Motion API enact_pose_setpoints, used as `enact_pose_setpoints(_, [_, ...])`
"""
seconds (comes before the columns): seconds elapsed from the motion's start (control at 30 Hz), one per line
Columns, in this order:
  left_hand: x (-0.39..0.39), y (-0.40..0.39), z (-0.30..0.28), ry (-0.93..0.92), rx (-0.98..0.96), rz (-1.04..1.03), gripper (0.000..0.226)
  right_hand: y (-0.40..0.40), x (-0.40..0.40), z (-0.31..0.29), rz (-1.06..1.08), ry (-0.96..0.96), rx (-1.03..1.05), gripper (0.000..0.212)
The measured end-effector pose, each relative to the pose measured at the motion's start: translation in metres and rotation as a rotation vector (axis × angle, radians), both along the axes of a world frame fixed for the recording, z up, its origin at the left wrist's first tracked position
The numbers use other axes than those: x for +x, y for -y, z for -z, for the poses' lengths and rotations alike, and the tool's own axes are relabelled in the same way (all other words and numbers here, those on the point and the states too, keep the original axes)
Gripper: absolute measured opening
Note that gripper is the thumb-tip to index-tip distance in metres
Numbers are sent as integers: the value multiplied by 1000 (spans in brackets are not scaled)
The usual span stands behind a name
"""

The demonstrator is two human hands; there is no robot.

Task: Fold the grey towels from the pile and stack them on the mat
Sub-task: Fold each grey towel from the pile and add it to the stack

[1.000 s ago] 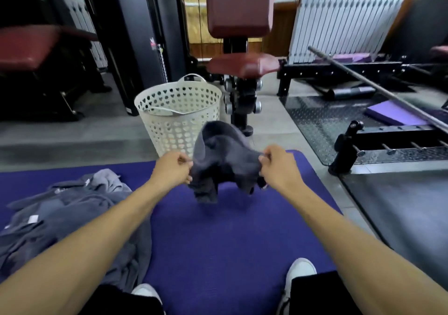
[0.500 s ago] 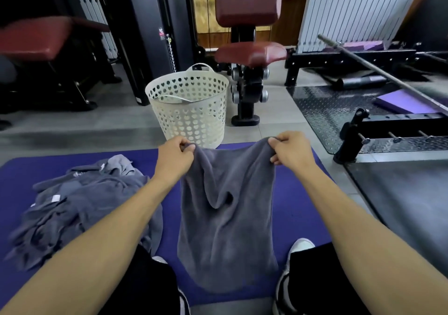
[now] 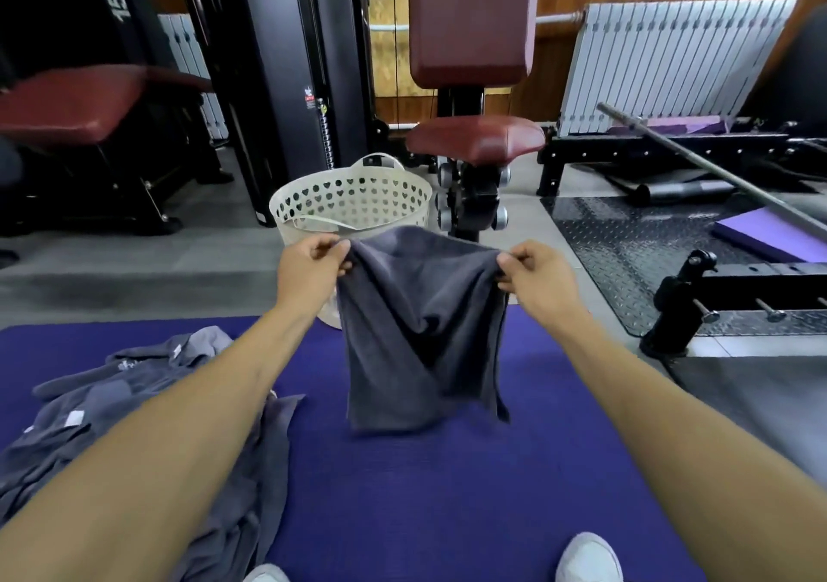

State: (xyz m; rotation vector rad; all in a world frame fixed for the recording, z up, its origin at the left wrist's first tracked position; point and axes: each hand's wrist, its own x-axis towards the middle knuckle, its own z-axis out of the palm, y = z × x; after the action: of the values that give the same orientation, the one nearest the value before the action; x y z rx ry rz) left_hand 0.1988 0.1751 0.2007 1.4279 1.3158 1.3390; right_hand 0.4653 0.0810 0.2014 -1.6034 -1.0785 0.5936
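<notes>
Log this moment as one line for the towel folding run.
step: towel held up | left hand: pinches top corner | right hand: pinches other corner | grey towel: hangs over mat | pile: left on mat

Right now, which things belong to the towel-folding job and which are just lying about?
Job: dark grey terry towel pinched by left hand and right hand; crumpled grey towel pile; purple foam mat.
Lying about: cream perforated plastic basket; steel barbell; white ribbed radiator.

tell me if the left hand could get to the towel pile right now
Probably not at once: the left hand pinches a corner of the held towel. The pile lies on the mat under that forearm, nothing between, so letting go should free it.
</notes>
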Motion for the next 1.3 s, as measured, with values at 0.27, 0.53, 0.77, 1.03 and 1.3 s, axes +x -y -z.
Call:
enact_pose_setpoints(0.27, [-31, 49, 54, -390, -91, 14, 10, 60, -11, 49, -13, 228, -136, 13])
enact_pose_setpoints(0.53, [-80, 134, 157, -549, -340, 147, 17, 143, -34, 134, -157, 282, -512, 18])
enact_pose_setpoints(0.77, [-76, 154, 183, -627, -410, 263, 13, 164, -46, 163, -208, 227, -576, 17])
enact_pose_setpoints(1.03, [-57, 155, 218, -860, -488, 387, 9, 170, -44, 194, -302, 67, -596, 7])
enact_pose_setpoints(1.3, [35, 182, 202, -593, -241, 877, 28, 170, -38, 192, -362, -66, -491, 12])
